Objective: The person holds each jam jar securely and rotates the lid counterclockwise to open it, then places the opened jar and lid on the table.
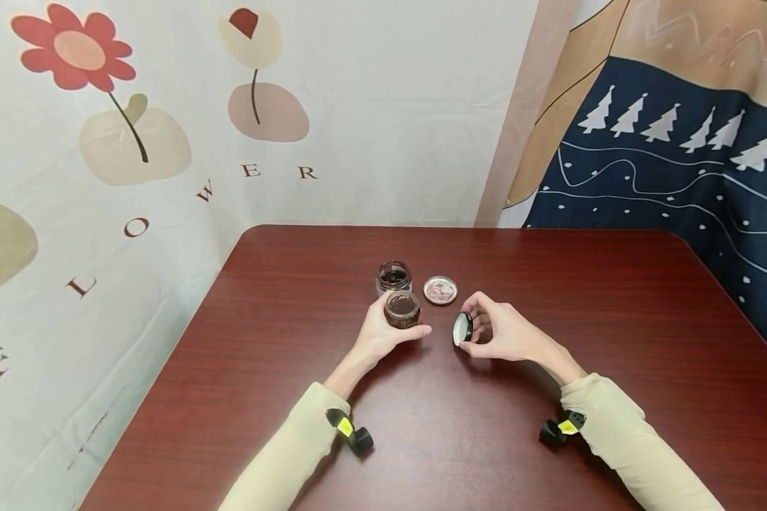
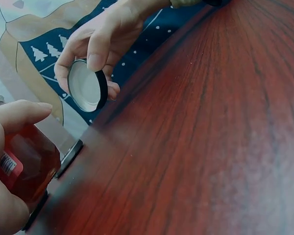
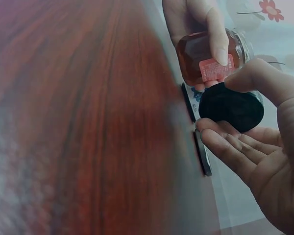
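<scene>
My left hand grips an uncapped glass jar of dark amber contents, its thumb stretched out to the right. A red label shows on the side of this jar in the right wrist view. To the right, my right hand pinches a round lid by its rim between thumb and fingers. The lid is tilted on edge, its white inside facing the jar and its black top seen in the right wrist view. Lid and jar are apart.
Just behind the held jar stands a second open glass jar with dark contents. Beside it another lid lies on the dark red wooden table, stained inside facing up. Printed cloths hang beyond the table's far edge.
</scene>
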Demonstrator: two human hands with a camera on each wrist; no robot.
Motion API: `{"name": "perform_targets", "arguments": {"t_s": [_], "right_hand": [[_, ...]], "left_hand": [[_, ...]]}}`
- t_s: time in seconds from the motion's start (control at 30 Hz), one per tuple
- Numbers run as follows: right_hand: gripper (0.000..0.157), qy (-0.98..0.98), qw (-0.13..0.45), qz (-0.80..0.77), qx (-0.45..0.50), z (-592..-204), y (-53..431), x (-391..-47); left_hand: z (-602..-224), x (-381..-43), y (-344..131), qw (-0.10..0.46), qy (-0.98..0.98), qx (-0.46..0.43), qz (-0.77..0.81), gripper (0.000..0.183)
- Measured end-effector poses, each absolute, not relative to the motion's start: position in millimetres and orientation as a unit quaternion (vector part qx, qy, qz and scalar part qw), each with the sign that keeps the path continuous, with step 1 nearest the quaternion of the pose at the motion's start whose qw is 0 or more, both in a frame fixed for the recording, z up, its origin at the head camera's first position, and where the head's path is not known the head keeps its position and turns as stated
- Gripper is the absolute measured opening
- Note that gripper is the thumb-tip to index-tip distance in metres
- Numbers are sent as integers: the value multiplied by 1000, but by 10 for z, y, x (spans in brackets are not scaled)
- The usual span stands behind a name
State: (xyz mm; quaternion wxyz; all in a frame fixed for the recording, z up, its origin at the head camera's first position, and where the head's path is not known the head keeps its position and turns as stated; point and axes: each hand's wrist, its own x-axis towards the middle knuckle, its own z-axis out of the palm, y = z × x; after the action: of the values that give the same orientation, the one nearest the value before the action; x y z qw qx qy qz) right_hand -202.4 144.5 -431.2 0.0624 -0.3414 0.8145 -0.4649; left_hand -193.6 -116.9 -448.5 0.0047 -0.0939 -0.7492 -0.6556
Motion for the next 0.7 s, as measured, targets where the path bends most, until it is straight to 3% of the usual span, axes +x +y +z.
{"name": "perform_targets", "arguments": {"t_s": [0.6, 0.7], "right_hand": [[47, 818, 82, -461, -334, -4351, 1438, -2045], [46, 817, 83, -463, -334, -4359, 1440, -2051]], "left_hand": [[-4579, -1968, -1147, 8, -754, -104, -648, 65], [-4438, -1888, -1132, 12, -758, -109, -643, 61]]}}
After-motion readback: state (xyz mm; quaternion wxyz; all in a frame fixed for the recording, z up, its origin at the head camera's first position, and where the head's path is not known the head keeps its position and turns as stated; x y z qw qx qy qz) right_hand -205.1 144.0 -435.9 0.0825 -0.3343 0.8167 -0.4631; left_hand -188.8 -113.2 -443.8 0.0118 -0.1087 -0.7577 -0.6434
